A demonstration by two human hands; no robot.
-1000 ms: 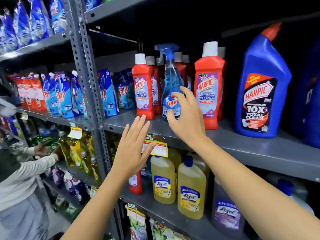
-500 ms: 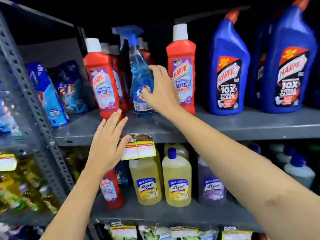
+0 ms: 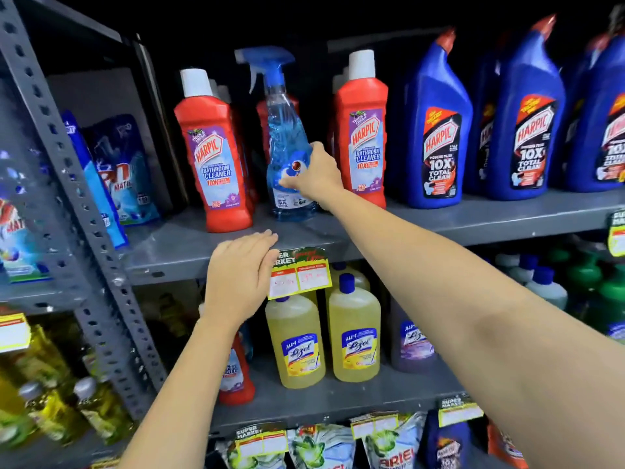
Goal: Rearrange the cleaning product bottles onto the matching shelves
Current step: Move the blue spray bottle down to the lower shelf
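Spray bottle (image 3: pixel 285 154) stands upright on the grey shelf (image 3: pixel 439 220), long axis vertical, its trigger nozzle pointing left, between two red Harpic bottles (image 3: pixel 213 157) and (image 3: pixel 363 137). Your right hand (image 3: pixel 313 177) is wrapped around its lower body over the label, fingers closed on it. Your left hand (image 3: pixel 241 275) lies flat and open on the shelf's front edge, holding nothing, beside the price tag (image 3: pixel 299 272). Half a second ago that hand hovered lower with its fingers spread; the bottle has stayed in place.
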